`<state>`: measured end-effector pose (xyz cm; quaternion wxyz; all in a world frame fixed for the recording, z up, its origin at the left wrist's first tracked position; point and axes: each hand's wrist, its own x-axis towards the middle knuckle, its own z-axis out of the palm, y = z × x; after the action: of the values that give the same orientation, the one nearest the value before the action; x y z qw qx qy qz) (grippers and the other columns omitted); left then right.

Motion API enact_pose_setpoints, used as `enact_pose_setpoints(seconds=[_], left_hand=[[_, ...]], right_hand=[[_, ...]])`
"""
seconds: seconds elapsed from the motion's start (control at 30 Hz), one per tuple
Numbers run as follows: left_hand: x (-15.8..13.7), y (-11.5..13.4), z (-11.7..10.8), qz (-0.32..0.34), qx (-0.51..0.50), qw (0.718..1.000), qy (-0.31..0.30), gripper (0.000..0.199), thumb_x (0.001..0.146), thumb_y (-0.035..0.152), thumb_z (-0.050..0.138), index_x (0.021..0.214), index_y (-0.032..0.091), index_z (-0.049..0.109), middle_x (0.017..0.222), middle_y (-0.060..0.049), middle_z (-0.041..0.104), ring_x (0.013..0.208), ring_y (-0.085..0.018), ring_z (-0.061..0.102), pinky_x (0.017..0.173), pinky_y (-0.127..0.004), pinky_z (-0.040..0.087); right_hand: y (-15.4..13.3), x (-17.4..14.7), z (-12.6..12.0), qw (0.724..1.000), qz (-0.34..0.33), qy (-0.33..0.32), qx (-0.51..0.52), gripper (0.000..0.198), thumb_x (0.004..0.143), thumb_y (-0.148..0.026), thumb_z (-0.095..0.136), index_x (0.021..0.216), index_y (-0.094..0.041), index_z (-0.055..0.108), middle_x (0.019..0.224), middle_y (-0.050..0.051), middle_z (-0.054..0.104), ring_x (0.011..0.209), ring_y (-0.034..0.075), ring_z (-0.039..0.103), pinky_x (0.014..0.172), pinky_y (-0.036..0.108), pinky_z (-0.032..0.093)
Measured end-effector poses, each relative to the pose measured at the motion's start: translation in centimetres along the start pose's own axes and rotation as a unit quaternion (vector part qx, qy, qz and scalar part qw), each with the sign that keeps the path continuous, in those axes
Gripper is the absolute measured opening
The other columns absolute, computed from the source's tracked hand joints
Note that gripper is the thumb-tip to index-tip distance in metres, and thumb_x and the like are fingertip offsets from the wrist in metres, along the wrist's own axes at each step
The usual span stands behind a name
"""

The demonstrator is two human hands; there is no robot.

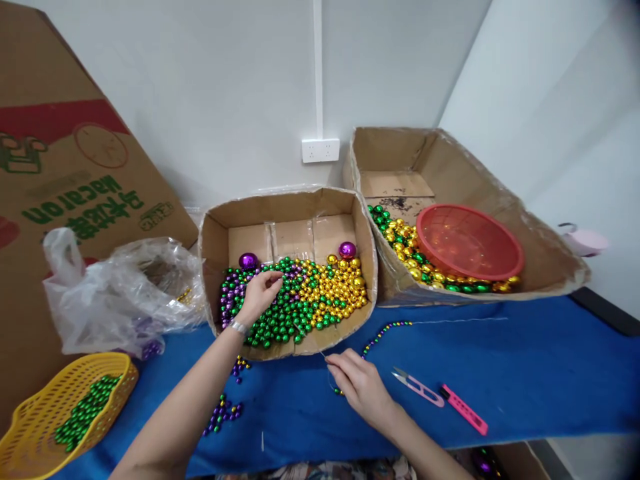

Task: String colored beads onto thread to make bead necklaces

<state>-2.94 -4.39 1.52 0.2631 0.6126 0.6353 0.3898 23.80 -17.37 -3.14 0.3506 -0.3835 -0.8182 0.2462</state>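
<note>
Forearms (197,393) lie nearest, right grip (361,383) pinching thread (323,356), left grip (261,295) unclear, carton (65,163) reading "Macaron"

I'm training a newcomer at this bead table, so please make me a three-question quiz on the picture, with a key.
1. Which hand is over the beads in the middle box?
2. True or false: the red basket sits in the right-hand box.
3. How many large purple balls can be seen in the middle box?

Key:
1. The left hand.
2. True.
3. Two.
</note>
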Motion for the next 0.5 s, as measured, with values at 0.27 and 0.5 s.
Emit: enact_pose_setpoints(seconds=[0.27, 0.5], left_hand=[[-7.1, 3.3, 1.2, -0.208, -0.524, 0.825, -0.047, 0.028, 0.069, 0.027, 0.079, 0.092, 0.013, 0.068, 0.090, -0.007, 0.072, 0.080, -0.015, 0.068, 0.078, -0.027, 0.055], [-8.7, 3.7, 1.1, -0.224, -0.545, 0.807, -0.033, 0.031, 0.065, 0.025, 0.084, 0.089, 0.015, 0.067, 0.080, -0.002, 0.070, 0.079, -0.014, 0.069, 0.075, -0.025, 0.056]], right_hand=[[-0.7, 1.0, -0.4, 0.999, 0.007, 0.022, -0.028, 0.022, 0.098, -0.025, 0.045, 0.107, -0.021, 0.065, 0.088, 0.005, 0.067, 0.075, 0.015, 0.066, 0.068, 0.025, 0.051], [-1.3, 1.0, -0.5, 0.998, -0.001, 0.002, -0.055, 0.026, 0.099, -0.027, 0.041, 0.106, -0.020, 0.065, 0.084, 0.005, 0.066, 0.071, 0.014, 0.065, 0.065, 0.025, 0.051]])
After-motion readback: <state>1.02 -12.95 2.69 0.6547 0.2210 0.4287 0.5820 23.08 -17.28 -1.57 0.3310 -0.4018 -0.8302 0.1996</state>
